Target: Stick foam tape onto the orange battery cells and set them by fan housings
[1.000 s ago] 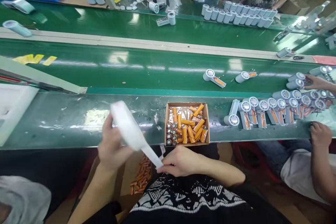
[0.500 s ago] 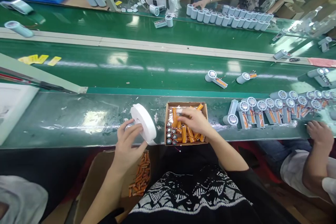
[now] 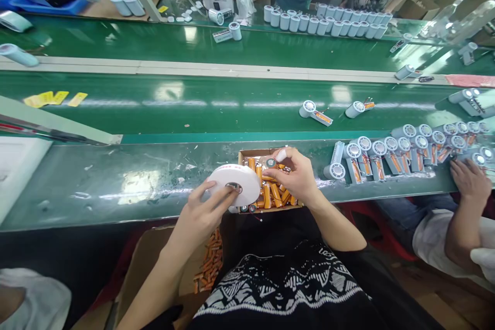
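Note:
My left hand (image 3: 203, 211) grips a roll of white tape (image 3: 247, 185), with fingers at its core. The roll is tilted with its flat side up and covers the left part of a shallow cardboard box (image 3: 242, 155). Inside the box lie orange-wrapped battery cells (image 3: 275, 195) with thin wires. Over the box, my right hand (image 3: 299, 175) pinches a small round dark part (image 3: 270, 163) with a pale rim between thumb and fingers. Something white wraps a fingertip of that hand. Small round black parts (image 3: 252, 208) show at the box's lower left corner.
Grey-blue fan units (image 3: 378, 149) with orange cells crowd the bench at right, near a co-worker's hand (image 3: 469, 178). Two more units lie on the green belt (image 3: 216, 108). Rows of cylinders (image 3: 323, 26) stand across it. A carton of orange cells (image 3: 209, 263) sits below the bench.
My left hand has brought the tape roll rightward over the box and tipped it flatter. My right hand has risen from the cells with the small round part. The view has shifted slightly.

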`<state>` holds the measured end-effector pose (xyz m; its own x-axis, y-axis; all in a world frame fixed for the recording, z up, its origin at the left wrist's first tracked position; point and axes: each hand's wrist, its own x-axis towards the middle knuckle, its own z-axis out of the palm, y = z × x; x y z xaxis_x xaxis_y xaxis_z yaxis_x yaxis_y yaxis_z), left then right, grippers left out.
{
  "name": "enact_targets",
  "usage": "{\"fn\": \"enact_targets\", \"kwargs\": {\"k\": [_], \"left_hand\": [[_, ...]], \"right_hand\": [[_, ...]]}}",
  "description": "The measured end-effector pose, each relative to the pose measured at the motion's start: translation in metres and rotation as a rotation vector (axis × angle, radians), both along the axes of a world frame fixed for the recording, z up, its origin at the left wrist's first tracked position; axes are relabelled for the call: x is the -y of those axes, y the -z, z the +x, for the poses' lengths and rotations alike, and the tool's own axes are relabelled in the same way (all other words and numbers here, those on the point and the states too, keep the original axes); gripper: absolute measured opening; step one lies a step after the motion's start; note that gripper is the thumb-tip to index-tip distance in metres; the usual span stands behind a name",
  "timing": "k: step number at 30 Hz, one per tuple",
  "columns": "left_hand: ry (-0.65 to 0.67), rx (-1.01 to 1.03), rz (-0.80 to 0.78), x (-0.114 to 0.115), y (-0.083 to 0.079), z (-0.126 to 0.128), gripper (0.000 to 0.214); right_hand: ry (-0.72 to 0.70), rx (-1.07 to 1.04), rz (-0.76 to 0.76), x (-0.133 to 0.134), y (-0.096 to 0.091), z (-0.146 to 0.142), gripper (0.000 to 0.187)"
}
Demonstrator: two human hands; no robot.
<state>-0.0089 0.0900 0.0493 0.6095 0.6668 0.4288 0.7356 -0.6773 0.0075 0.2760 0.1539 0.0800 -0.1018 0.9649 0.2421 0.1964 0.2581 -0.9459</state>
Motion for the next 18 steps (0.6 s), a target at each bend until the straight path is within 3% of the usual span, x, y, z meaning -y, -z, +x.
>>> {"fn": "enact_targets", "kwargs": {"k": [6, 10, 13, 15, 18], "left_hand": [[0.086, -0.105, 0.023, -0.006, -0.007, 0.001, 0.064], [0.125, -0.127, -0.031, -0.014, -0.015, 0.002, 0.07], [0.158, -0.082, -0.026, -0.018, -0.021, 0.009, 0.066], [0.121, -0.06, 0.023, -0.019, -0.023, 0.019, 0.059], [0.024, 0.018, 0.103, -0.017, -0.022, 0.04, 0.05]], "right_hand": [[-0.084, 0.296, 0.08, -0.001, -0.004, -0.002, 0.034], [-0.269, 0.293, -0.109, -0.004, -0.003, 0.01, 0.021], [-0.36, 0.073, -0.292, -0.009, 0.002, 0.02, 0.03], [-0.225, -0.175, -0.363, -0.009, 0.007, 0.018, 0.037], [0.129, -0.613, -0.303, 0.002, 0.016, -0.001, 0.05]]}}
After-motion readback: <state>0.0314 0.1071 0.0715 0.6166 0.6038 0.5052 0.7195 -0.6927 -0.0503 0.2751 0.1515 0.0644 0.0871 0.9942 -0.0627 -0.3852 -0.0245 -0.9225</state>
